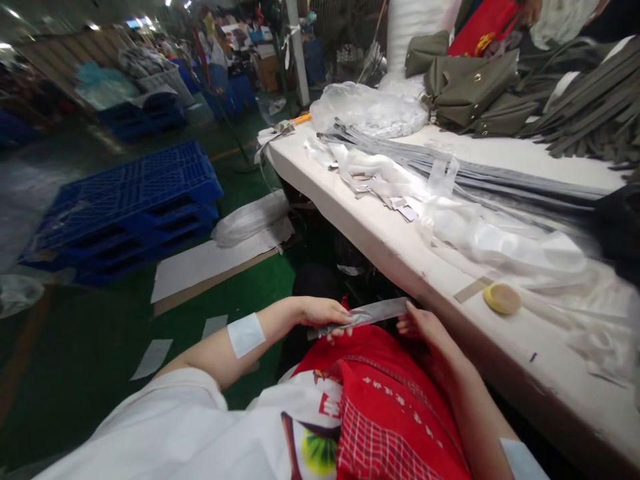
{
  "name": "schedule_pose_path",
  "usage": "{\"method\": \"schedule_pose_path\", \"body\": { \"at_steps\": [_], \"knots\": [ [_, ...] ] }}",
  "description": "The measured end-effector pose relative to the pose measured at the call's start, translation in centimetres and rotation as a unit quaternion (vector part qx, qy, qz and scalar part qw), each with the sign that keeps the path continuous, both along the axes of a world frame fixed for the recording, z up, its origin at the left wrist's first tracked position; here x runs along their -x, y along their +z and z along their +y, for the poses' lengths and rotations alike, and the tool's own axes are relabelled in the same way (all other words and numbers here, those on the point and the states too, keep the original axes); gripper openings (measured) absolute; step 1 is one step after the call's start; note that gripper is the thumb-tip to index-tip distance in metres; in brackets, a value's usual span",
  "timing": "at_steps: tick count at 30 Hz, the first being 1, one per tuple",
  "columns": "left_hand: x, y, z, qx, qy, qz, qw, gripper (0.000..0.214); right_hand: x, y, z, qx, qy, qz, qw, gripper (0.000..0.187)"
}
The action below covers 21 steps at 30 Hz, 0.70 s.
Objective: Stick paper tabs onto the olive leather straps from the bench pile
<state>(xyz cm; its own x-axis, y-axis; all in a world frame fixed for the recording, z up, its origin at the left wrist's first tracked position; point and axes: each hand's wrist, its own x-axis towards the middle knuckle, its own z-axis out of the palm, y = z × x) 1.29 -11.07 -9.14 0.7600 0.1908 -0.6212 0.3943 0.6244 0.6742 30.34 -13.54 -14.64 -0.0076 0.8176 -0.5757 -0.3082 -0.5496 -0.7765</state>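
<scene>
A narrow translucent plastic sleeve (377, 311) stretches between my two hands, in front of the red apron and beside the table edge. My left hand (327, 313) pinches its left part, where a greyish strip seems to lie inside or along the plastic. At the other end, my right hand (423, 325) grips the sleeve's tip between thumb and finger. Closest to my right hand on the table are a round yellow-rimmed roll (501, 298), perhaps tape, and a flat grey-beige strip (473, 289).
The white table (575, 347) bears plastic sleeves (505, 233), long grey straps (475, 175), small cards (400, 207) and olive bags (470, 87). Blue pallets (130, 193) stand on the green floor at left, near a cardboard sheet (215, 267). Someone's hand shows at top right.
</scene>
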Motion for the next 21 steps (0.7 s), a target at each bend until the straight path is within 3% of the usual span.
{"method": "schedule_pose_path", "body": {
  "at_steps": [3, 5, 7, 10, 16, 21],
  "knots": [
    [-1.3, -0.1, 0.5, -0.007, -0.026, -0.015, 1.000, 0.045, 0.5, 1.4, -0.9, -0.087, 0.054, -0.119, 0.988, 0.013],
    [-2.3, 0.1, 0.9, -0.017, -0.046, -0.032, 0.998, 0.045, 1.2, 2.5, -1.1, -0.209, 0.144, -0.203, 0.946, 0.022],
    [-3.0, 0.5, 1.3, -0.043, -0.067, -0.056, 0.995, 0.045, 1.9, 3.2, -1.3, -0.285, 0.258, -0.251, 0.888, 0.034],
    [-3.2, 1.1, 1.7, -0.069, -0.107, -0.078, 0.989, 0.049, 2.9, 3.6, -1.8, -0.284, 0.340, -0.253, 0.860, 0.040],
    [-3.1, 0.0, 1.4, -0.067, -0.122, -0.060, 0.988, 0.053, 4.2, 3.8, -2.2, -0.242, 0.395, -0.260, 0.847, 0.041],
    [-2.8, -0.8, 1.4, -0.058, -0.132, -0.062, 0.988, 0.050, 2.7, 4.3, -1.3, -0.215, 0.403, -0.251, 0.854, 0.041]
  ]
}}
